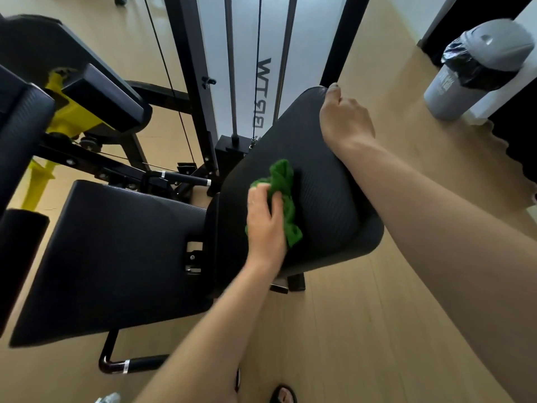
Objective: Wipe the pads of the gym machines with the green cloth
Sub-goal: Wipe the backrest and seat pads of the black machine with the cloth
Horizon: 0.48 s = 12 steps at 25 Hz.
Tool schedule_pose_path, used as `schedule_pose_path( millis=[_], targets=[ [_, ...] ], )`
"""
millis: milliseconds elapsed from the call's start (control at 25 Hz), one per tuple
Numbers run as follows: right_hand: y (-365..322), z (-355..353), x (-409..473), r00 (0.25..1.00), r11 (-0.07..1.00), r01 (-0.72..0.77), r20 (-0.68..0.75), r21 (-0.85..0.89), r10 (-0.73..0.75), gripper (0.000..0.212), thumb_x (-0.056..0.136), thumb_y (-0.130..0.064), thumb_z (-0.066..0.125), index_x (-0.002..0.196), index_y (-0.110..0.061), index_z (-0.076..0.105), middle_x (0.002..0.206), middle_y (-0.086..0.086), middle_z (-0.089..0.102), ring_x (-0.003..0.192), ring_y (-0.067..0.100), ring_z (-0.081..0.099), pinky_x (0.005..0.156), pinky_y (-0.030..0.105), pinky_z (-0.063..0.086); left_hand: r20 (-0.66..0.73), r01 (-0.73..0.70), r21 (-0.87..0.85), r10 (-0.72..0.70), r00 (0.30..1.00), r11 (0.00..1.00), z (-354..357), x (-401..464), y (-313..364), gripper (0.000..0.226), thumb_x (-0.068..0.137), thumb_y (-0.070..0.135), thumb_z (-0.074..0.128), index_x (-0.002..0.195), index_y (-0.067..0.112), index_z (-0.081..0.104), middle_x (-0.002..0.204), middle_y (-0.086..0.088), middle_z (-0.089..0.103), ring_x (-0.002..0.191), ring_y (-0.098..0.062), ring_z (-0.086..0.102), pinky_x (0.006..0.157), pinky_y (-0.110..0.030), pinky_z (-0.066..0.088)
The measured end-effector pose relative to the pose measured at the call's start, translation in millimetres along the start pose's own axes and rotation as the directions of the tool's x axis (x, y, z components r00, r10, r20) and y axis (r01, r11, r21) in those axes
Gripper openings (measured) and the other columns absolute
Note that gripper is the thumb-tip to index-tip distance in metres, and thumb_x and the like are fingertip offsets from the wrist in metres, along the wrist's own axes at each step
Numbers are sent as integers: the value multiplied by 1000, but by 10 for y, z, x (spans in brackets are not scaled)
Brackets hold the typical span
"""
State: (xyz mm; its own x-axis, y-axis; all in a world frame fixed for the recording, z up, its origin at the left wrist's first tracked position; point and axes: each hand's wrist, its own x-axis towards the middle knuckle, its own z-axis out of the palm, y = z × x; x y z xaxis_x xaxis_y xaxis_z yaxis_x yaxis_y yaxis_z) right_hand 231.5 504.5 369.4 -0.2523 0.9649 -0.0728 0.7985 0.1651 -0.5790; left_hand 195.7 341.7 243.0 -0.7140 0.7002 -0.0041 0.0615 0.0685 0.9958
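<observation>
A crumpled green cloth (283, 199) lies against the black back pad (322, 187) of a gym machine. My left hand (266, 225) grips the cloth and presses it onto the lower left part of that pad. My right hand (344, 117) holds the pad's top edge, its fingers curled over the far side and hidden. The machine's black seat pad (116, 254) stretches out to the left of the back pad. Further pads (101, 94) sit at the upper left.
A weight stack frame with cables (255, 68) stands behind the back pad. Yellow machine parts (69, 112) are at the left. A grey bin with a black liner (476, 68) stands at the upper right on the wooden floor. My sandalled foot (283, 395) shows below.
</observation>
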Motion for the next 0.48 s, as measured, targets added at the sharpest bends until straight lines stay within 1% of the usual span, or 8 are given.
schedule_pose_path(
  millis=[40, 120, 160, 240, 280, 320, 360, 480],
  targets=[
    [-3, -26, -81, 1000, 1000, -8, 14, 7, 8, 55, 105, -36, 13, 153, -19, 35, 152, 11, 42, 138, 30, 38, 108, 42, 30, 14, -51, -32, 51, 999, 998, -21, -358, 91, 11, 103, 16, 47, 101, 15, 57, 101, 0, 53, 94, -19, 53, 86, -37, 47],
    [43, -48, -316, 999, 1000, -24, 38, -13, 25, 57, 105, -37, 15, 158, -19, 20, 161, 10, 27, 145, 29, 27, 113, 44, 25, -4, -131, -35, 131, 991, 991, 29, -875, 259, 14, 104, 12, 46, 103, 16, 59, 101, 3, 53, 93, -13, 54, 83, -28, 47],
    [109, -49, -468, 998, 999, -3, 56, -50, 6, 60, 102, -39, 12, 159, -20, 14, 164, 9, 19, 148, 29, 21, 115, 46, 22, -36, -150, -17, 149, 988, 989, 95, -996, 278, 15, 104, 11, 45, 105, 15, 60, 103, 5, 54, 95, -12, 55, 84, -27, 47],
    [269, -28, -802, 994, 985, 76, 86, -155, -63, 69, 94, -41, 4, 159, -21, 13, 166, 8, 11, 149, 31, 17, 114, 51, 22, -91, -188, 13, 188, 978, 982, 181, -1020, 215, 20, 104, 15, 42, 111, 12, 60, 106, 6, 56, 99, -14, 57, 87, -29, 48],
    [344, -27, -931, 993, 979, 104, 72, -173, -93, 69, 94, -42, 3, 159, -22, 14, 166, 8, 11, 149, 31, 17, 113, 51, 23, -118, -225, 29, 227, 967, 974, 189, -973, 120, 23, 105, 17, 39, 112, 10, 60, 106, 4, 58, 98, -14, 58, 86, -30, 48],
    [395, -36, -1012, 995, 981, 98, 51, -165, -91, 64, 99, -43, 7, 159, -24, 13, 166, 7, 12, 149, 30, 19, 113, 51, 24, -132, -253, 39, 256, 958, 967, 167, -897, 3, 25, 105, 19, 37, 111, 8, 59, 103, 2, 58, 94, -13, 58, 83, -30, 48],
    [419, -31, -1058, 996, 986, 84, 13, -144, -83, 60, 102, -44, 13, 159, -26, 13, 166, 7, 15, 149, 29, 22, 113, 50, 25, -145, -252, 39, 255, 956, 967, 135, -824, -119, 27, 106, 21, 36, 108, 7, 59, 98, 1, 58, 87, -9, 57, 78, -28, 47],
    [342, -60, -1056, 993, 977, 86, -60, -194, -99, 57, 105, -45, 18, 158, -26, 19, 160, 8, 29, 141, 32, 36, 107, 50, 32, -257, -164, 59, 174, 951, 985, 105, -676, -299, 34, 105, 30, 32, 101, 9, 57, 85, 3, 56, 71, -2, 50, 67, -19, 42]
  ],
)
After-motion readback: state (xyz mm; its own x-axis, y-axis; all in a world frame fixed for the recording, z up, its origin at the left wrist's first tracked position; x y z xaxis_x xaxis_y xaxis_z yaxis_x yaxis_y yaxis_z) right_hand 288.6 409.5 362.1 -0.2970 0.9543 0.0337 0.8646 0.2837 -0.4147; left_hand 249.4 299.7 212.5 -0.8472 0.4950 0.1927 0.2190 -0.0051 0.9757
